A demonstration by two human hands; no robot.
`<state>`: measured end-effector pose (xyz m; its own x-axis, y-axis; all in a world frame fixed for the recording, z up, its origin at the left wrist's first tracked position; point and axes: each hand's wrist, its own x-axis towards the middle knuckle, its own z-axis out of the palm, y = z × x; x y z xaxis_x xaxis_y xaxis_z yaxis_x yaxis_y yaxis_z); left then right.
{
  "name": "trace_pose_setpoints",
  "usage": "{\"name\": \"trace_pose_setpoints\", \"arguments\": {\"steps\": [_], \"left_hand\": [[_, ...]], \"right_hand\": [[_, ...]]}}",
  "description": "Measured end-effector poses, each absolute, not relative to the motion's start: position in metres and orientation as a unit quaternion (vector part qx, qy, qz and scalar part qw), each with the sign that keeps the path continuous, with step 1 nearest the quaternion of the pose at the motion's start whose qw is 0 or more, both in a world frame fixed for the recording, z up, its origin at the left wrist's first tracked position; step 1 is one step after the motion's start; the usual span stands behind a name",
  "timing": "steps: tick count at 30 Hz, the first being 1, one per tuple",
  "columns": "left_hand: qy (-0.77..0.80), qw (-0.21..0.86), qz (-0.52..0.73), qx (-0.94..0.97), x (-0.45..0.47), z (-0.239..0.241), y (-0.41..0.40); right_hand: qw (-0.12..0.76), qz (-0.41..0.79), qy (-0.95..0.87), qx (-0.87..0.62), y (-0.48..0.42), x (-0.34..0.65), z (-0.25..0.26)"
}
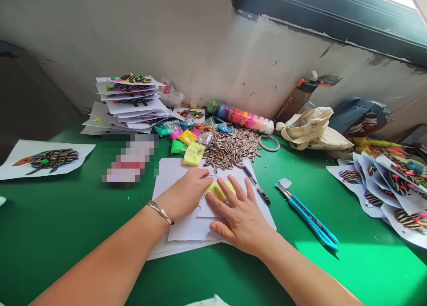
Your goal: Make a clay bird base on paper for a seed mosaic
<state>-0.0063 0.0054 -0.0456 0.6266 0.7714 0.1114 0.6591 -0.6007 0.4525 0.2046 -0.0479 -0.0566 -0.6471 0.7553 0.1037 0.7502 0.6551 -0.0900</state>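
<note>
A flattened yellow piece of modelling clay (213, 189) lies on a small white sheet of paper (208, 211), over a stack of larger white sheets (187, 234). My right hand (238, 210) rests on the clay with its fingers spread, covering part of it. At the clay's left edge is my left hand (187, 192), its fingers bent and close together; whatever they pinch is hidden. Just beyond the hands sits a yellow clay packet (193, 154). A black pen (256, 184) lies on the paper to the right of my right hand.
Sunflower seeds (230, 148) are heaped behind the paper, beside a tape roll (269, 143). A blue utility knife (308, 217) lies right, blade exposed. Seed-decorated pictures stand stacked (133, 106) back left and piled (396, 190) far right. One bird picture (50, 159) lies left.
</note>
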Motion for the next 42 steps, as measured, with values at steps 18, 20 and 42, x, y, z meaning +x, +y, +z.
{"name": "trace_pose_setpoints", "arguments": {"steps": [18,20,42], "left_hand": [[0.409,0.184,0.136,0.883,-0.0054,-0.0431,0.0048],[0.413,0.184,0.134,0.882,-0.0057,-0.0432,0.0044],[0.410,0.178,0.134,0.885,-0.0076,-0.0463,0.0050]], "right_hand": [[0.052,0.027,-0.905,-0.422,-0.0469,0.2065,-0.0556],[0.058,0.024,-0.904,-0.422,-0.0472,0.2064,-0.0549],[0.065,0.020,-0.904,-0.422,-0.0448,0.2087,-0.0545]]}}
